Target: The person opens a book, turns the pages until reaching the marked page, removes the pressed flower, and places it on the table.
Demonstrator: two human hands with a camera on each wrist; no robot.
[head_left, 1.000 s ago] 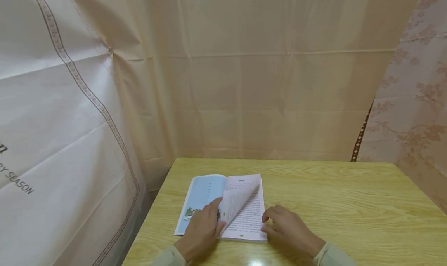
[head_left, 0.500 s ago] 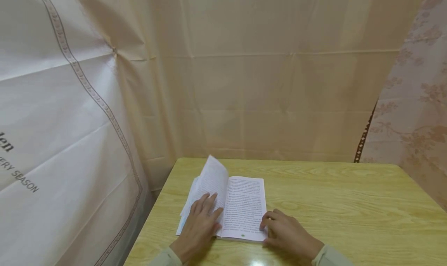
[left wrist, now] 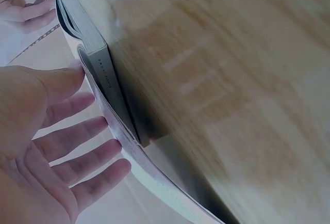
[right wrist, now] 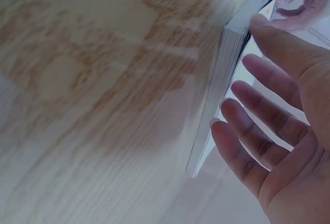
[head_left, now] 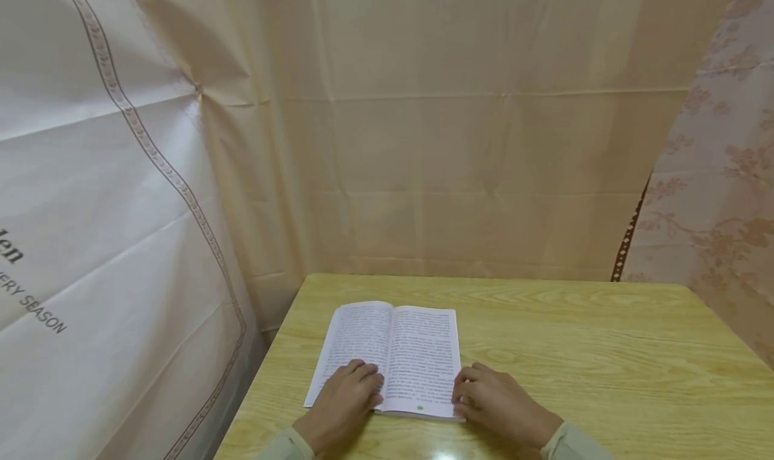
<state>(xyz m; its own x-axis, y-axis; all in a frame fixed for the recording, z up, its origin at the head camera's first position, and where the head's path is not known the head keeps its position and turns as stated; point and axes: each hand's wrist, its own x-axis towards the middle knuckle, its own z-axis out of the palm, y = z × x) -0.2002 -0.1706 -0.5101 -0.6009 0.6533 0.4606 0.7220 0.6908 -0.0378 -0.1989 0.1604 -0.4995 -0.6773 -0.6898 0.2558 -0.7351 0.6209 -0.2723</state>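
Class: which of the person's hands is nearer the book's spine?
Left. The left hand rests on the left page beside the spine; the right hand sits at the book's outer right edge.

An open book (head_left: 393,352) lies at the near left of a wooden desk (head_left: 574,352), with the left hand (head_left: 341,406) on its left page and the right hand (head_left: 502,403) at its right edge. To the right of the book the desk top offers wide passage. Cream sheeting (head_left: 471,144) hangs close behind the far edge, a white banner (head_left: 109,245) walls the left side, and a floral curtain (head_left: 725,178) closes the right.
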